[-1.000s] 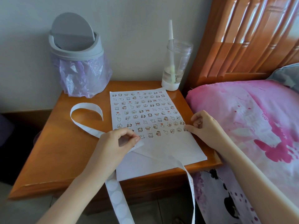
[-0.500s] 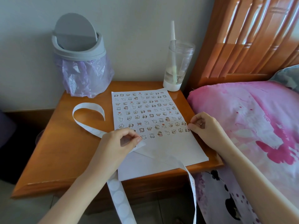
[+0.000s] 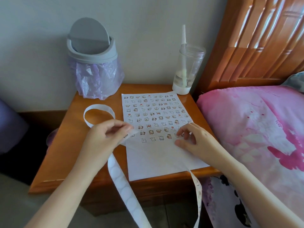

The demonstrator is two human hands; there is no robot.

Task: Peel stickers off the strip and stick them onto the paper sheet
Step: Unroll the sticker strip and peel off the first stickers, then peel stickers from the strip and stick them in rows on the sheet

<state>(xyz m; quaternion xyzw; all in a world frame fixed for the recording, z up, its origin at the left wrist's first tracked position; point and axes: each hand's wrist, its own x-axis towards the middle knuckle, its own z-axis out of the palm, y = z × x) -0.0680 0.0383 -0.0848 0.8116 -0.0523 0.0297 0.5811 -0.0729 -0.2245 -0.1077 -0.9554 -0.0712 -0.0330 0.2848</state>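
Note:
A white paper sheet (image 3: 164,158) lies on the wooden nightstand (image 3: 69,153), its upper part filled with several rows of small cartoon stickers. The white sticker strip (image 3: 121,180) loops at the left, passes through my left hand and hangs off the front edge. Another length of it crosses the sheet and drops off at the right. My left hand (image 3: 105,139) pinches the strip at the sheet's left edge. My right hand (image 3: 195,140) sits over the right end of the lowest sticker rows, fingers loosely curled and thumb resting on the paper. Nothing shows between its fingertips.
A grey swing-lid bin (image 3: 92,51) with a purple bag stands at the back left. A clear cup with a straw (image 3: 189,69) stands at the back right. A pink-covered bed (image 3: 255,125) and wooden headboard (image 3: 256,38) adjoin on the right.
My right hand has left the sheet's right edge and moved left, towards the strip. My left hand has shifted slightly up, still pinching the strip.

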